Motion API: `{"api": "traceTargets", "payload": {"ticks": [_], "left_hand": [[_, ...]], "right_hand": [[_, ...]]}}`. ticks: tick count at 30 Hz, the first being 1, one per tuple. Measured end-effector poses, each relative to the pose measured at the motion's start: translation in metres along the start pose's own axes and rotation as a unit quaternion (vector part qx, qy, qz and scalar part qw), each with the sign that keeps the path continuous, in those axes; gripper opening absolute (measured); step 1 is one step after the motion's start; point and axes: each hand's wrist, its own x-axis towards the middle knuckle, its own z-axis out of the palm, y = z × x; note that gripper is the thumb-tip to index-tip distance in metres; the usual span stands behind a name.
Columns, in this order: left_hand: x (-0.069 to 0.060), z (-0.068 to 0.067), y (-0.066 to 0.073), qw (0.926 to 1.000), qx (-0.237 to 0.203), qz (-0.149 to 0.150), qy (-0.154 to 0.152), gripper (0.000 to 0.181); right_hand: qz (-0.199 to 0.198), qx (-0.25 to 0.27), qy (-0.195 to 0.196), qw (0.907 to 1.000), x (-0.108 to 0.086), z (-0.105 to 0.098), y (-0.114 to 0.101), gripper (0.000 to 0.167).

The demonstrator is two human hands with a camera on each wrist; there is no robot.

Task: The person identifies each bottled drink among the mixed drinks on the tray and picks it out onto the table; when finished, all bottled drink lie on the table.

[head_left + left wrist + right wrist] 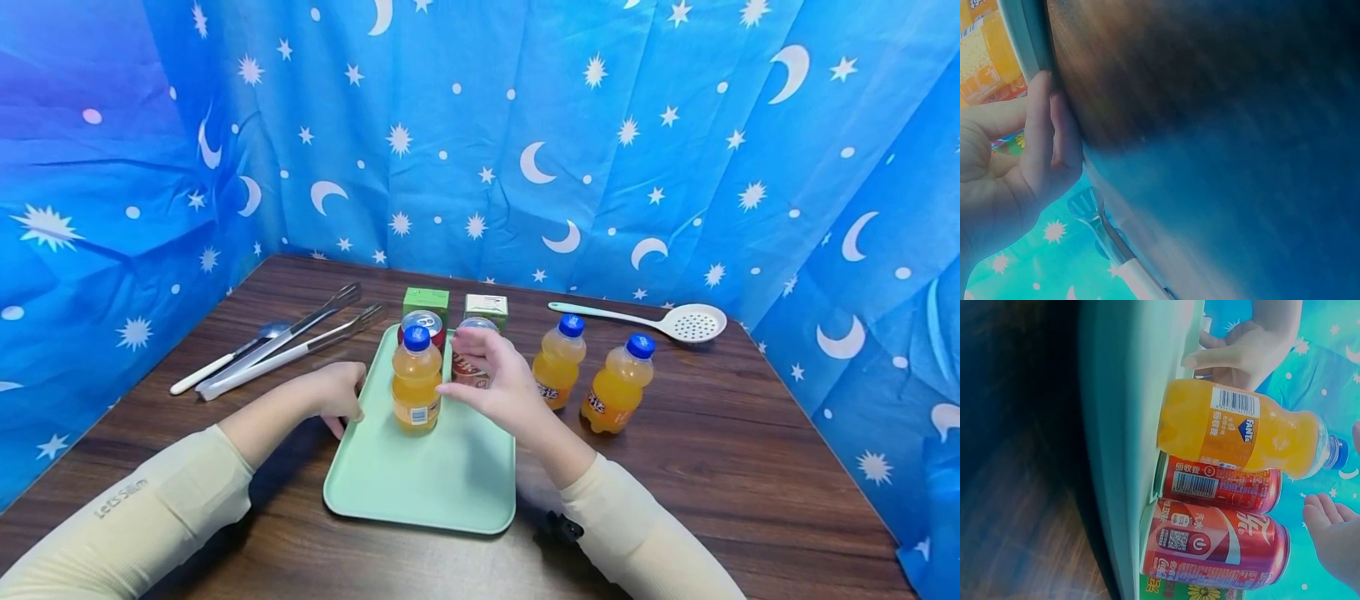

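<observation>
My left hand (341, 400) pinches the left rim of a pale green tray (420, 496), thumb on the rim's inner side and fingers outside it. On the tray an orange Fanta bottle (417, 387) with a blue cap stands upright. Just right of this bottle is my right hand (498, 379), its fingers extended and thumb apart; the right wrist view shows it clear of the bottle's cap. Two red soda cans stand behind: one can (442, 335) is mostly hidden by the bottle, the other can (1216, 544) partly by my right hand in the head view.
Two green cartons, a left one (426, 302) and a right one (486, 306), stand behind the cans. Right of the tray are two more orange bottles, one nearer (617, 387) and one farther (561, 362). A slotted skimmer (693, 323) lies back right; metal tongs (300, 350) lie left.
</observation>
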Motion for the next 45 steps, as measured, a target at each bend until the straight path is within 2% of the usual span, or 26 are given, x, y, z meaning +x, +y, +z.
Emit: {"api": "traceTargets", "payload": {"ticks": [3, 11, 18, 23, 29, 36, 45], "left_hand": [[0.0, 0.0, -0.001, 1.0, 0.0, 0.001, 0.0, 0.031], [0.004, -0.001, -0.003, 0.9999, 0.011, -0.006, -0.006, 0.029], [0.005, -0.001, -0.004, 0.9998, 0.01, -0.011, -0.009, 0.03], [0.006, -0.001, -0.005, 0.9998, 0.005, -0.013, -0.012, 0.031], [0.006, -0.001, -0.005, 0.9999, -0.003, -0.011, -0.013, 0.031], [0.006, -0.001, -0.004, 0.9999, 0.006, -0.008, -0.01, 0.031], [0.005, -0.001, -0.004, 0.9999, -0.002, -0.01, -0.013, 0.031]], "right_hand": [[0.002, 0.001, 0.004, 1.0, 0.004, 0.003, 0.017, 0.063], [0.026, 0.01, -0.003, 0.9996, 0.009, 0.006, 0.013, 0.065], [0.038, 0.017, -0.02, 0.999, 0.009, 0.008, -0.007, 0.064], [0.054, 0.02, -0.019, 0.9982, 0.013, 0.011, 0.004, 0.065], [0.042, 0.015, -0.019, 0.9988, 0.017, 0.015, 0.017, 0.067], [0.035, -0.016, -0.018, 0.9991, 0.019, 0.017, 0.019, 0.067], [0.044, -0.01, -0.024, 0.9987, 0.021, 0.02, 0.021, 0.066]]}}
